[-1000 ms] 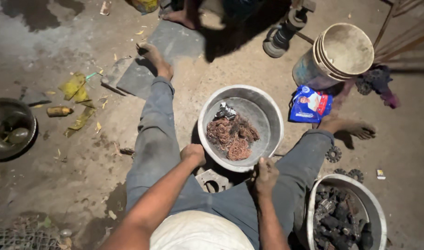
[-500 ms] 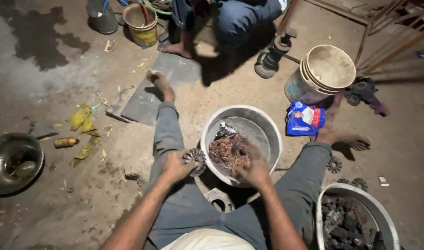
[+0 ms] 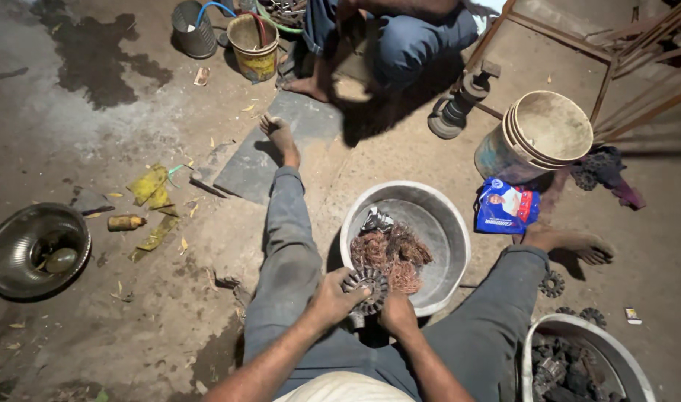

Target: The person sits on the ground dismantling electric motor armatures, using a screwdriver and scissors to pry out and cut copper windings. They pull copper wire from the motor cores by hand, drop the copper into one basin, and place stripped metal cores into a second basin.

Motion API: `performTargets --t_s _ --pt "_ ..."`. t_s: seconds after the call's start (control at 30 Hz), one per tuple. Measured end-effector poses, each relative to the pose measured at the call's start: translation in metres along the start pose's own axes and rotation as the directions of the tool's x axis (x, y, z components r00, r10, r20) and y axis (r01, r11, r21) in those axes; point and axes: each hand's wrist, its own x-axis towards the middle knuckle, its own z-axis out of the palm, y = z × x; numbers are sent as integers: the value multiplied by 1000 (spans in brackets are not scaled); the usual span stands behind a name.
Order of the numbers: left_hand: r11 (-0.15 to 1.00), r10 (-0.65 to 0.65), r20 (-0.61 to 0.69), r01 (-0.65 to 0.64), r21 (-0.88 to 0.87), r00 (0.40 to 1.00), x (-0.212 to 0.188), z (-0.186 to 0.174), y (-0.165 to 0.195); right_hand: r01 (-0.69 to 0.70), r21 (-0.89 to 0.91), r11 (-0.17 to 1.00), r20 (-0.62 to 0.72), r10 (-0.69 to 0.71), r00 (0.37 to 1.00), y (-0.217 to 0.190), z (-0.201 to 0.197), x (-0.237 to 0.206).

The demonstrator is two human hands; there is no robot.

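Now the left hand (image 3: pixel 327 301) and right hand (image 3: pixel 397 313) both grip a round toothed metal part (image 3: pixel 365 290) at the near rim of the big bowl (image 3: pixel 445 223) of copper wire (image 3: pixel 391 257).

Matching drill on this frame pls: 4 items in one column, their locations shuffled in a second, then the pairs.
Things:
1. round toothed metal part
2. tangle of copper wire
3. blue packet
4. steel bowl

Places:
A. on the ground at the far left
B. inside the grey metal basin
C. held between the left hand and the right hand
D. on the ground beside the stacked buckets

Pairs: 1-C, 2-B, 3-D, 4-A
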Motion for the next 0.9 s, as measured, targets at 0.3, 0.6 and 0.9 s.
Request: performTargets --t_s 0.3,0.6,0.9 --pt "843 -151 41 150 -517 988 -1 1 20 311 -26 950 -111 -311 944 4 1 -28" --pt "635 -132 67 136 -760 989 7 14 60 193 839 509 -276 93 957 -18 -73 -50" --pt "809 -57 65 84 -582 996 1 22 69 119 962 245 -188 280 941 -30 -90 -45"
